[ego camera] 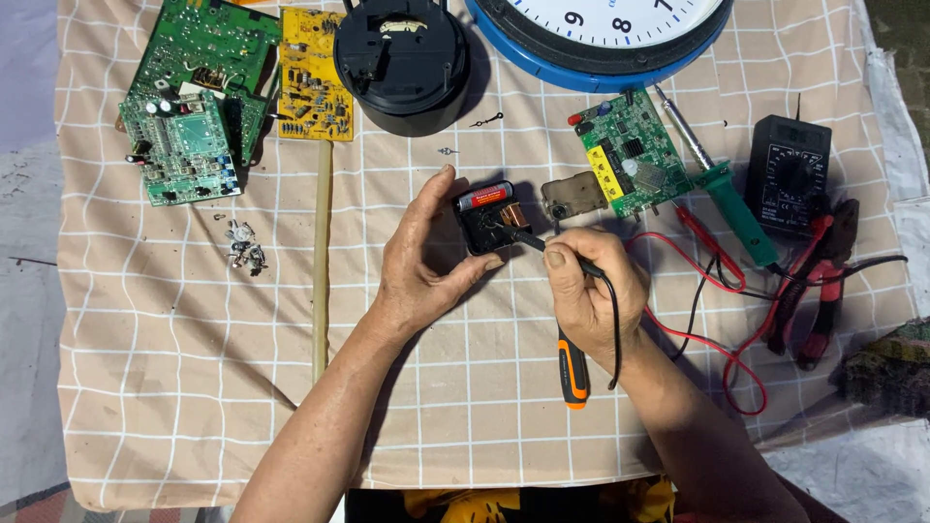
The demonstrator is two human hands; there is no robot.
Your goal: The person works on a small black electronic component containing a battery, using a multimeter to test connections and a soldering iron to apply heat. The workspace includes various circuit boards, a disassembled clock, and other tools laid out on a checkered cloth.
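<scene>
1. The left hand [421, 261] clasps the small black clock movement [489, 221] just below the blue wall clock [601, 48], steadying it for probing.
2. The right hand [591, 295] pinches a black probe [528, 239], its tip touching the movement.
3. The multimeter [790, 174] lies right of the movement, within lead reach.

Bare forearms, left hand [421, 261], right hand [591, 291], no sleeves

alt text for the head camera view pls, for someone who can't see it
The left hand holds a small black clock movement while the right hand touches a black probe to it. Circuit boards, a blue wall clock and a multimeter lie on the checked cloth.
</scene>
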